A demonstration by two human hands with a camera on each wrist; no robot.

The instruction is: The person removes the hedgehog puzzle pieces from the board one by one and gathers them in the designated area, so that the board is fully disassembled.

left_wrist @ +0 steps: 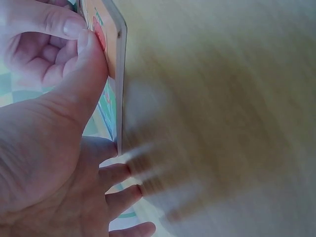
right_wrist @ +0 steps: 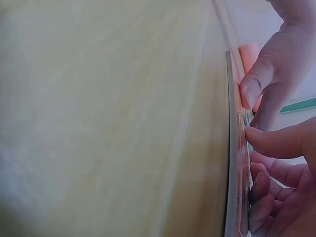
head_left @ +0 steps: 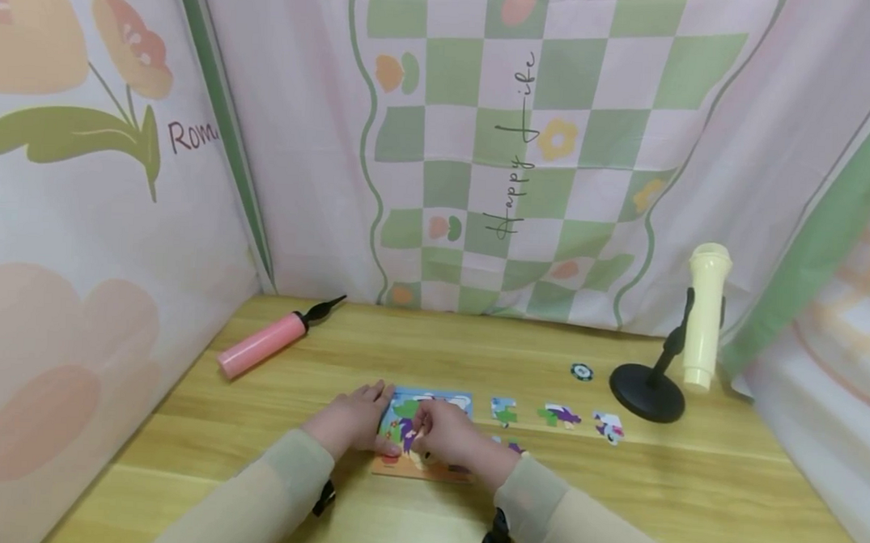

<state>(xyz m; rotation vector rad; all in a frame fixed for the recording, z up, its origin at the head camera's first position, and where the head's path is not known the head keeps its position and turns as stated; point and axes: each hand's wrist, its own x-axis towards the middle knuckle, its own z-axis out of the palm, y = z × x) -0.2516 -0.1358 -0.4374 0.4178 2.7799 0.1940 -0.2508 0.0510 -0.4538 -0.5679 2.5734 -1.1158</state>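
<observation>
A picture jigsaw puzzle board (head_left: 430, 394) lies on the table, its scene in blue, green, purple and orange. My left hand (head_left: 359, 414) rests along its left side, fingers fairly straight past the edge. In the left wrist view, the left thumb (left_wrist: 89, 64) lies on the board's face. Over the middle of the puzzle is my right hand (head_left: 446, 434), fingers curled and tips touching the face. Whether it pinches a piece is hidden. Loose pieces lie to the right: a blue-green one (head_left: 504, 411), a green-purple one (head_left: 560, 415), a white-pink one (head_left: 609, 427).
Behind my right wrist another piece (head_left: 512, 447) is partly covered. A round chip (head_left: 582, 372) lies farther back, near a cream microphone (head_left: 706, 316) on a black stand (head_left: 647, 392). A pink hand pump (head_left: 264, 345) lies at the left. Printed curtains (head_left: 302, 136) enclose the table.
</observation>
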